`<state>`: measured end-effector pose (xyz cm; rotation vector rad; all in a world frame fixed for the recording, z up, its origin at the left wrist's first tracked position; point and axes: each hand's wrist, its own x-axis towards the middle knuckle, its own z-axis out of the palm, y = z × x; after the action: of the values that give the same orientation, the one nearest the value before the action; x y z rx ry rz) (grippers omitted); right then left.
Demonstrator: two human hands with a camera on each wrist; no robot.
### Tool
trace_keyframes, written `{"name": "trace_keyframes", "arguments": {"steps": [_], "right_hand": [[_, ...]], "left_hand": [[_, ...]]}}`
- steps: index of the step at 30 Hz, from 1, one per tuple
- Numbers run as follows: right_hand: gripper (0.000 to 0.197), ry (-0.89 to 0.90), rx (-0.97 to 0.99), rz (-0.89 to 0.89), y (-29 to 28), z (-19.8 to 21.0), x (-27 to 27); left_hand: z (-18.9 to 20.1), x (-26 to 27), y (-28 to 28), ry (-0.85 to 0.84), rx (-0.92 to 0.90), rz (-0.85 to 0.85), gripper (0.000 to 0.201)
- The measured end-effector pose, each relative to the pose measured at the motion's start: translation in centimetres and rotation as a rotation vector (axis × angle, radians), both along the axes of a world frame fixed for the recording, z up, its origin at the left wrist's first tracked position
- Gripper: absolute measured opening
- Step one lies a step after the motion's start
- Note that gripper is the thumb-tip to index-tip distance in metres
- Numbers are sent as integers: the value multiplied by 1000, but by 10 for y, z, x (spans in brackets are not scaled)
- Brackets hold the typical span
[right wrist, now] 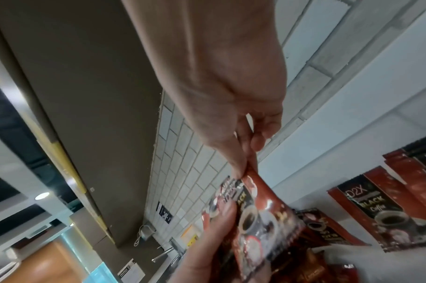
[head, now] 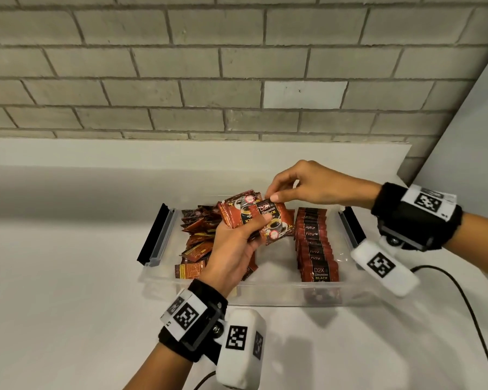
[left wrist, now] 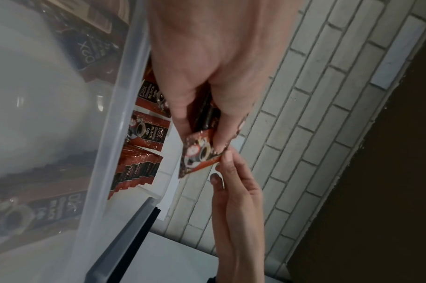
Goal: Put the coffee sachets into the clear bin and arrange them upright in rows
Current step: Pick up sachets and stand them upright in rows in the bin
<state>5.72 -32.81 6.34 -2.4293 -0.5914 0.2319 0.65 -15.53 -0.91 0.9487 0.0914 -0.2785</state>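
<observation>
Grey brick wall (head: 181, 66), white counter (head: 54, 291), clear bin (head: 265, 294) with sachets.

Transparent plastic bin sits on the counter with dark clip handles at both ends. Inside, a row of glossy red-and-black sachets (head: 316, 249) stands upright at right; a loose pile (head: 197, 240) lies at left. Above the bin, the left hand (head: 234, 249) grips a small stack of sachets (head: 237, 211), fingers curled round it. The right hand (head: 307, 184) pinches the top edge of the front sachet (head: 275, 223) between thumb and forefinger. A black cable (head: 462, 299) lies at right.

Upright sachet row (head: 316, 246) stands right of loose sachets (head: 197, 237) in bin (head: 268, 294).
</observation>
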Motion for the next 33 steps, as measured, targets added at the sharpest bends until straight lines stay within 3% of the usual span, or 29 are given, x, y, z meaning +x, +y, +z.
{"name": "trace_keyframes", "arguments": {"steps": [7, 10, 15, 22, 29, 33], "right_hand": [[10, 94, -241, -88, -9, -15, 27], [13, 97, -380, -89, -8, -29, 34], [9, 45, -492, -42, -1, -35, 33], [13, -157, -718, 11, 5, -41, 27], [18, -187, -752, -2, 6, -40, 29], [17, -134, -502, -90, 1, -22, 30]], "left_hand": [[-6, 6, 10, 104, -139, 204, 34], [-4, 5, 11, 100, -160, 200, 15], [-3, 5, 11, 110, -106, 201, 10], [-5, 7, 10, 143, -109, 262, 35], [-6, 5, 10, 122, -82, 268, 35], [-3, 3, 11, 138, -135, 270, 45]]}}
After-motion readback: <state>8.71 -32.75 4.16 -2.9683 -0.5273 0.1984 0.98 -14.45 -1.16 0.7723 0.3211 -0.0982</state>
